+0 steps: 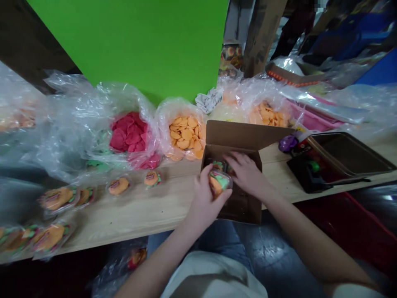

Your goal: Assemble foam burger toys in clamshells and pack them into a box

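Note:
An open brown cardboard box (248, 136) sits at the front edge of a pale wooden table (149, 211). My left hand (204, 198) is closed round a small wrapped orange and green candy burger (219, 183), held over the box's near left corner. Inside the box, my right hand (246, 171) lies palm down with its fingers spread, pressing on packets that I can barely see. Two more wrapped burgers (151, 178) lie loose on the table to the left of the box.
Clear plastic bags of pink pieces (132, 134) and orange pieces (185, 133) stand behind, before a green board (149, 41). Several wrapped burgers (57, 198) lie at far left. A dark tray (350, 155) sits at right, a purple object (288, 143) beside it.

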A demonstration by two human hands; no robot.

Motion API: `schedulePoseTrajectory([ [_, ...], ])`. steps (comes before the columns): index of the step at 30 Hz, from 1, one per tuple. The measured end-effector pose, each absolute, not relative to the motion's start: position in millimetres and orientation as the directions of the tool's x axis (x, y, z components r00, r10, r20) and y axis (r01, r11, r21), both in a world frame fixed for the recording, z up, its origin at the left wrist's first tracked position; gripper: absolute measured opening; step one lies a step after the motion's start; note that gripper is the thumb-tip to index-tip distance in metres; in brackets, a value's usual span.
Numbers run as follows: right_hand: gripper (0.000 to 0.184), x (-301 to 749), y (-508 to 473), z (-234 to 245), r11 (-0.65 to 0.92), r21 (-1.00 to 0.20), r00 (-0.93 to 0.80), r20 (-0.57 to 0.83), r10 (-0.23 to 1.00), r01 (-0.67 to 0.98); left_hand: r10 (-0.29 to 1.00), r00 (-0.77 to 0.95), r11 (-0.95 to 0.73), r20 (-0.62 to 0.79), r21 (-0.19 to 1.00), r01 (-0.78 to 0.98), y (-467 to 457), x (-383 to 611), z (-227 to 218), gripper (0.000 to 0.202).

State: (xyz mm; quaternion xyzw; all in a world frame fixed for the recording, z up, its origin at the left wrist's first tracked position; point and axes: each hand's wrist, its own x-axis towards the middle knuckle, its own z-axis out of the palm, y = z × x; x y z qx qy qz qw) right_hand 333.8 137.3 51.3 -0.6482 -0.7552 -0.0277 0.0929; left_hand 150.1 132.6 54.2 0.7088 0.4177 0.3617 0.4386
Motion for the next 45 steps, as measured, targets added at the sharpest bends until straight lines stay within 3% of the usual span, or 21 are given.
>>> schedulePoseTrajectory([
  [4,0.037,360.2,106.7,65.9,0.105,-0.194,-0.072,0.17,0.983,0.975,0.902,0.394,-0.423,0.178,0.553,0.718,136.2,186.8,22.7,0.064],
  [6,0.035,359.5,99.9,63.6,0.117,-0.196,-0.096,0.117,0.989,0.973,0.911,0.387,-0.411,0.144,0.398,0.82,136.7,194.6,17.1,0.067],
  [8,0.037,349.8,101.7,55.9,0.093,-0.203,-0.084,0.052,0.995,0.975,0.912,0.398,-0.407,0.097,0.329,0.852,131.1,191.3,22.2,0.074],
  [10,0.043,335.4,110.2,45.6,0.053,-0.224,-0.061,-0.031,0.998,0.973,0.896,0.441,-0.431,0.054,0.345,0.834,121.4,174.2,35.9,0.074],
  [13,0.049,314.8,124.7,31.9,0.063,-0.212,-0.092,-0.129,0.987,0.975,0.853,0.522,-0.467,0.026,0.485,0.74,110.4,123.3,56.5,0.054],
  [16,0.047,306.1,131.6,26.8,0.084,-0.158,-0.11,-0.163,0.981,0.984,0.924,0.368,-0.36,0.1,0.549,0.754,113.8,51.4,57.9,0.042],
  [20,0.047,306.2,140.4,31.4,0.099,-0.092,-0.115,-0.189,0.975,0.991,0.976,0.134,-0.193,0.169,0.403,0.895,139.6,-46.3,32.3,0.045],
  [26,0.049,281.5,161.1,31.4,0.182,-0.02,-0.183,-0.118,0.976,0.983,0.936,0.199,-0.264,0.292,0.202,0.943,211.8,-122.2,-5.8,0.052],
  [30,0.04,286.4,155.9,23.9,0.084,-0.175,-0.108,-0.131,0.985,0.981,0.967,0.243,-0.252,0.074,0.173,0.952,251.5,-133.1,-9.2,0.066],
  [33,0.054,302.3,148.3,11.7,-0.076,-0.45,0.071,-0.028,0.997,0.89,0.976,0.192,-0.172,-0.105,0.177,0.969,265.2,-133.9,-9.1,0.078],
  [36,0.065,310.4,142.2,-1.3,-0.033,-0.615,0.108,0.085,0.991,0.788,0.978,0.144,-0.116,-0.153,0.175,0.978,266.4,-127.1,-13.3,0.086],
  [41,0.045,316.3,138.4,-6.7,0.142,-0.473,-0.204,-0.083,0.975,0.87,0.951,0.234,-0.183,-0.202,0.243,0.953,255.2,-115.3,-15.6,0.084],
  [43,0.048,319.9,137.5,2.9,0.187,-0.371,-0.24,-0.101,0.965,0.909,0.934,0.274,-0.203,-0.227,0.293,0.934,251.2,-117.6,-11.4,0.091],
  [45,0.048,318.3,138.6,23.7,0.166,-0.22,-0.173,-0.012,0.985,0.961,0.933,0.265,-0.142,-0.245,0.427,0.893,249.3,-123.5,-6.8,0.094],
])
